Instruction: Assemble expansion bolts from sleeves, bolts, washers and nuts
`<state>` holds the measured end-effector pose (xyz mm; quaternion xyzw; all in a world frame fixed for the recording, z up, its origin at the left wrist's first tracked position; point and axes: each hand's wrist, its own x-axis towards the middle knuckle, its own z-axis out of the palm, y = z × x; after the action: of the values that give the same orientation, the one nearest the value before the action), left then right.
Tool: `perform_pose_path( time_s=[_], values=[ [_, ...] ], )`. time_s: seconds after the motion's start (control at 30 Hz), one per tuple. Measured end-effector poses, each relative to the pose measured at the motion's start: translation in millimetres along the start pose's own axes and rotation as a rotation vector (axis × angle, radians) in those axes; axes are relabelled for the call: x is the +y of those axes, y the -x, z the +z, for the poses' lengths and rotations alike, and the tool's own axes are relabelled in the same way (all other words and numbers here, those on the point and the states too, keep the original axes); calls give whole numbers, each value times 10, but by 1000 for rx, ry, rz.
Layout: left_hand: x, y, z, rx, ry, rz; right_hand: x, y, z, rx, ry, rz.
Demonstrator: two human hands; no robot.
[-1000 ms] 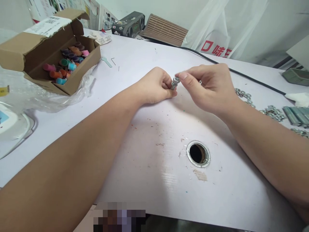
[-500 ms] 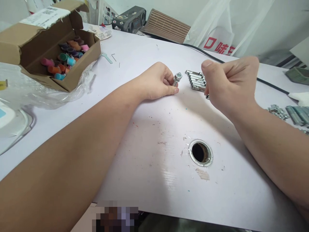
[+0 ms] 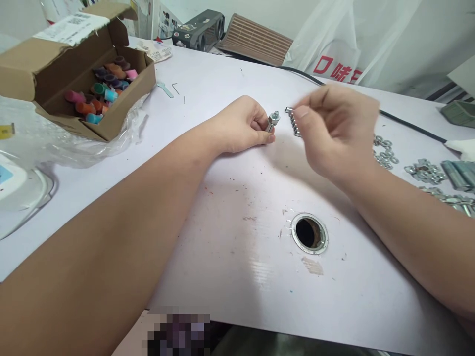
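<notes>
My left hand (image 3: 243,124) rests on the white table (image 3: 230,207) and pinches a short metal bolt (image 3: 272,121) with a nut or washer on its upper end. My right hand (image 3: 334,133) hovers just right of the bolt, blurred by motion, with fingers curled and thumb near the forefinger. Whether it holds anything I cannot tell. Behind the right hand lies a row of assembled bolts (image 3: 293,119), mostly hidden by it.
An open cardboard box (image 3: 79,79) of coloured caps sits at the far left on clear plastic wrap. Loose washers (image 3: 386,151), nuts (image 3: 425,171) and bolts (image 3: 458,175) lie at the right. A round hole (image 3: 309,233) is in the table; a black cable (image 3: 408,126) runs behind.
My right hand left the bolt, swung to the right as a fist, and has now come back toward the bolt. The left hand keeps the bolt in place.
</notes>
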<state>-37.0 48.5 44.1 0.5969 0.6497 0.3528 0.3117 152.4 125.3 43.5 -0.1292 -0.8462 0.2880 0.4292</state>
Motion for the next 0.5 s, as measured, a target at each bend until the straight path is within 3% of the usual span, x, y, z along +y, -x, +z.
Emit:
perform_pose_path(
  time_s=[0.17,0.3,0.37,0.5],
  values=[
    [-5,18,-20,-35,14,18,40,-48,70,-167,46,98],
    [-71,-39,8,-8,70,19,-66,-96,-27,36,179,68],
    [-84,-55,18,0,78,9,-100,-105,-44,74,202,124],
    [-53,-32,7,-4,75,-18,-101,-89,3,-176,161,317]
  ],
)
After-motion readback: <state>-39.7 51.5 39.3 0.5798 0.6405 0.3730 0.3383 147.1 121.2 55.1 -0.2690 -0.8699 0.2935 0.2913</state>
